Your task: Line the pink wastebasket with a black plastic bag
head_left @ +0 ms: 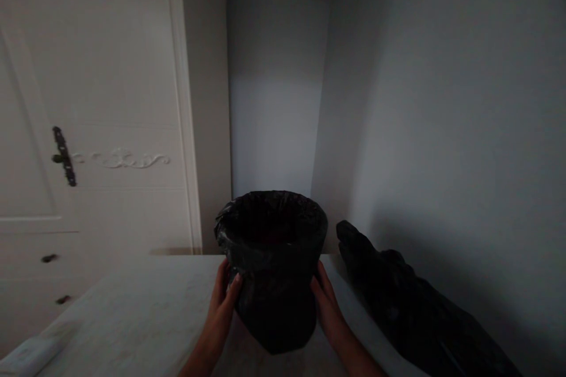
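Between my two hands is a trash bin (276,300) lined with a black bag (269,253), whose edge is folded over the rim. The dark inside of the bin faces up toward me, and its contents cannot be made out. My left hand (224,294) grips the bin's left side, thumb in front and fingers partly hidden behind. On the opposite side my right hand (326,297) is pressed against it, most of its fingers out of sight. Whether the base touches the table is unclear.
A pale table (145,306) spreads under the bin. Along the wall at the right lies a heap of black plastic (411,300). A white object (33,356) sits at the near left edge. Behind stand a white cabinet (124,82) and a grey wall (442,100).
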